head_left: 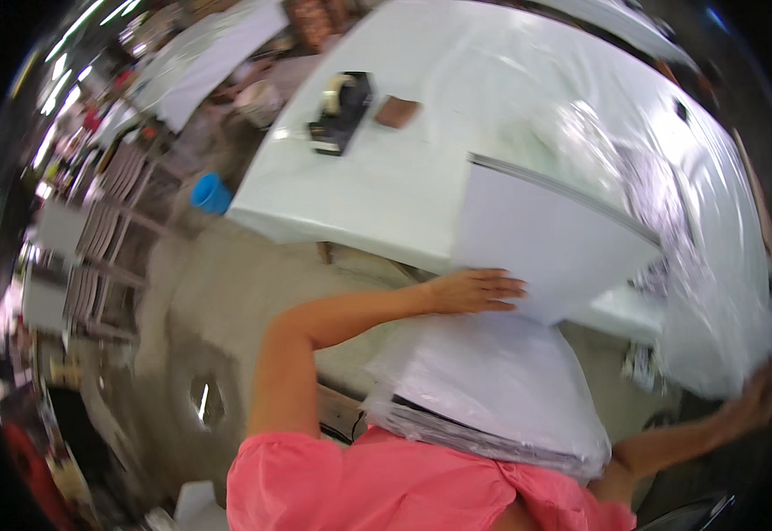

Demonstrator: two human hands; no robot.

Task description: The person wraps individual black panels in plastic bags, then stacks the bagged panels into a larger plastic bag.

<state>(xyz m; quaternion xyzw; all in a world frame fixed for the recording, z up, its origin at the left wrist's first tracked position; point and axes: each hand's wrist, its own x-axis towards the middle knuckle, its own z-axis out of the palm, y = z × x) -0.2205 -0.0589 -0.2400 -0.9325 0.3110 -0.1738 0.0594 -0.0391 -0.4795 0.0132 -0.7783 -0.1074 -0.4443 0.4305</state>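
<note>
Currently resting left grip (474, 291), spread flat with fingers extended, on white panel (550, 226), tilted over bench (404, 190) edge, just beyond wrapped stack (501, 372); holding clear film (714, 345) in closed, blurred right grip (763, 389).

The pale grey panel (545, 230) is flat and has straight edges; it is held tilted at three o'clock of the view, darker along its upper edge. The plastic-wrapped stack (501, 380) lies near five o'clock, whitish on top and wrinkled, with its layered side facing six o'clock. The clear plastic film (714, 319), crumpled, hangs loosely at four o'clock from the panel.
</note>
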